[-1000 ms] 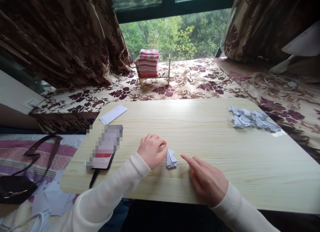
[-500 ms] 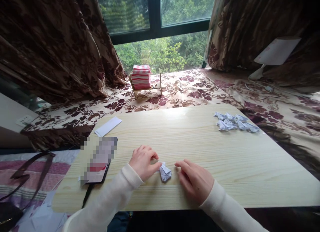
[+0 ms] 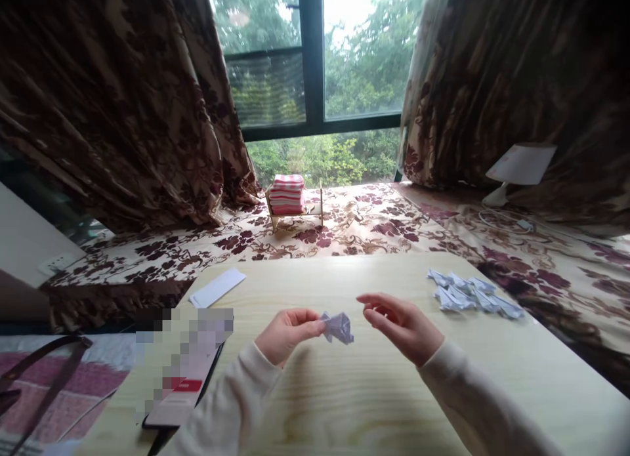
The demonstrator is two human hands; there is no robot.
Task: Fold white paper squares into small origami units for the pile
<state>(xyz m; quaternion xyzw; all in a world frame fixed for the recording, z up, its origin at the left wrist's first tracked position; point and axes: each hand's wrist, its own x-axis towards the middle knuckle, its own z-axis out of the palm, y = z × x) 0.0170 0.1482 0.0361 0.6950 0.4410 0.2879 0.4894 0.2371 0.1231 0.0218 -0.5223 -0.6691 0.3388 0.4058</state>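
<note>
Between the thumb and fingers of my left hand [image 3: 289, 333] is a small folded paper figure [image 3: 338, 327], pale bluish-white with creased facets. It is held up off the light wooden table [image 3: 354, 390]. To its right, my right hand [image 3: 404, 325] hovers with fingers bent and a gap between thumb and forefinger, touching nothing. Several similar folded paper pieces [image 3: 472, 295] lie in a cluster on the table's right side.
A strip of white paper [image 3: 217, 288] lies at the table's back left, with a partly blurred phone [image 3: 189, 377] in front of it. Behind, a small wooden stand [image 3: 295, 213] holds folded striped cloths [image 3: 287, 193]. A white lamp [image 3: 522, 164] stands far right.
My left hand has picked the folded paper figure up off the table. My right hand has lifted and moved right, its fingers opening. The view has tilted upward.
</note>
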